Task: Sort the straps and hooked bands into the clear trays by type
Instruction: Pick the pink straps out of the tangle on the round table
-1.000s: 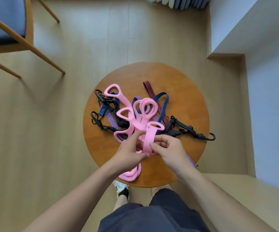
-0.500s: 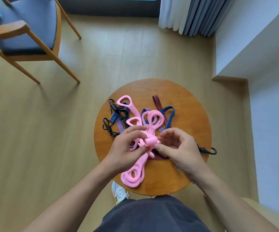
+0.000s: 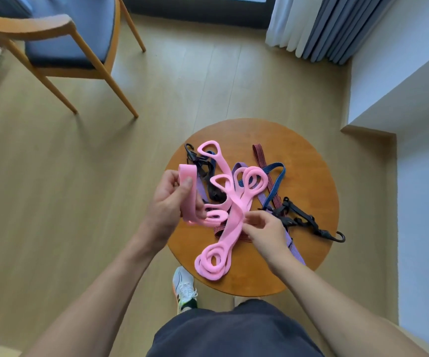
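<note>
Shorts (image 3: pixel 234 331) and a shoe (image 3: pixel 185 288) are nearest, just short of the near edge of the round table (image 3: pixel 311 163). L hand (image 3: pixel 168 202) is raised at the table's left edge. Its thumb is clamped over a flat pink band (image 3: pixel 188 194) folded into a loop, w/ the fingers curled behind it. R hand (image 3: pixel 261 231) is over the table's near-centre, thumb & fingertips pinching the edge of the pink straps (image 3: pixel 230 229). These are soft and matte, wide mid-length w/ ring-shaped ends. One set of rings lies by the near edge, others fan twd the centre. They overlap, so the count is unclear.

Under them a purple strap (image 3: pixel 297 252) runs to the near-right edge, partly hidden by the R wrist. A red-striped band (image 3: pixel 259 157) & a blue band (image 3: pixel 276 173) lie twd the far side. Hooked bands (image 3: pixel 307 222) w/ black hooks lie right of centre, one hook at the right rim. More black hooks sit far-left, tangled and hard to separate.

Beyond the table, far left, is a chair (image 3: pixel 66 39), cut off by the frame. Far right is a curtain (image 3: pixel 321 27).
</note>
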{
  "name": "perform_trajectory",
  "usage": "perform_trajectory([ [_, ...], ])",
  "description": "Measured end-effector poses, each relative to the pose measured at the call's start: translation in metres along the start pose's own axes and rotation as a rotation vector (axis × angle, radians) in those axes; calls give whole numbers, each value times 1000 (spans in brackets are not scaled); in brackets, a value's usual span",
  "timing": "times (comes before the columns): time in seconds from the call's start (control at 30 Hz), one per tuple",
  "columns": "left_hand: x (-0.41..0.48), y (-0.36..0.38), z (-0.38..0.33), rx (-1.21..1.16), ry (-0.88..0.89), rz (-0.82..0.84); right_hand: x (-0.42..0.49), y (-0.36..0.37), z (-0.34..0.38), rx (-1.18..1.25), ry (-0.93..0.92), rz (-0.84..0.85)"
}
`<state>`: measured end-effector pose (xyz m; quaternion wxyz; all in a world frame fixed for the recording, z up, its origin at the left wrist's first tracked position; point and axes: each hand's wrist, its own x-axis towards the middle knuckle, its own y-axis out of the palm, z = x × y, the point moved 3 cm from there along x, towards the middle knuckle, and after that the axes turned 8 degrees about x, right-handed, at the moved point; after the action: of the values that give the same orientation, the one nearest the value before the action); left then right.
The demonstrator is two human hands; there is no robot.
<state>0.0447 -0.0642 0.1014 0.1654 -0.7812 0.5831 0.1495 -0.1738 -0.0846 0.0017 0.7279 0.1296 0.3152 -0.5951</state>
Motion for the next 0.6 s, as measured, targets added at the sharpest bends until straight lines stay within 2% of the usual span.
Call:
perform_trajectory([
  [0.07, -1, -9, 19, 88, -84, -25, 15, -2, -23, -152, 82, -61],
  [0.17, -7, -17, 50, 198, -160, -45, 41, 9, -42, -283, 151, -8],
  [0.23, -12, -17, 65, 202, -184, -63, 60, 20, -49, -359, 172, 17],
  [0.3, -14, -14, 76, 138, -249, -78, 76, 29, -57, -396, 198, -35],
  [0.4, -12, -11, 93, 59, -394, -95, 83, 33, -60, -359, 229, -149],
  [0.47, -11, -10, 102, 43, -451, -104, 78, 33, -57, -341, 183, -161],
  [0.53, -8, -8, 109, 39, -476, -93, 68, 33, -47, -298, 120, -96],
  [0.6, -6, -7, 111, 62, -488, -70, 53, 32, -33, -127, 105, 16],
])
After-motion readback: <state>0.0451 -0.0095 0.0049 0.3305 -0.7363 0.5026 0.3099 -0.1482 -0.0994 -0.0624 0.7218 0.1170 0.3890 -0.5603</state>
